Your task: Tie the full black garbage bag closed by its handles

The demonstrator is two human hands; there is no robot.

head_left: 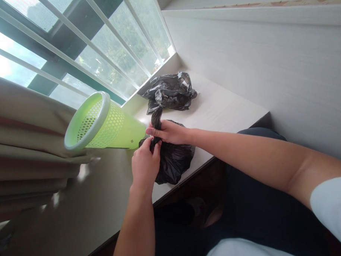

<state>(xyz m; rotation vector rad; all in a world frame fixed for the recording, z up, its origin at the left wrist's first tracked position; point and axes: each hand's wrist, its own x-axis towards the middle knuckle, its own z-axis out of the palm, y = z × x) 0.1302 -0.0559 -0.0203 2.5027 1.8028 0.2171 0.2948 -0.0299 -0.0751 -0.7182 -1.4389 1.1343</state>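
A full black plastic bag (174, 161) rests on the white sill (222, 107), its neck twisted into a rope that runs up toward the window. My left hand (145, 164) is closed around the base of that twisted neck. My right hand (167, 132) grips the neck just above it, fingers wrapped round. The loose top of the bag (170, 91) spreads out crumpled on the sill beyond my hands.
A light green perforated waste basket (103, 123) lies on its side to the left, its open mouth facing left, touching the bag. Beige curtain folds (25, 140) hang at far left. The barred window (80, 45) runs behind; a white wall (268, 57) stands at right.
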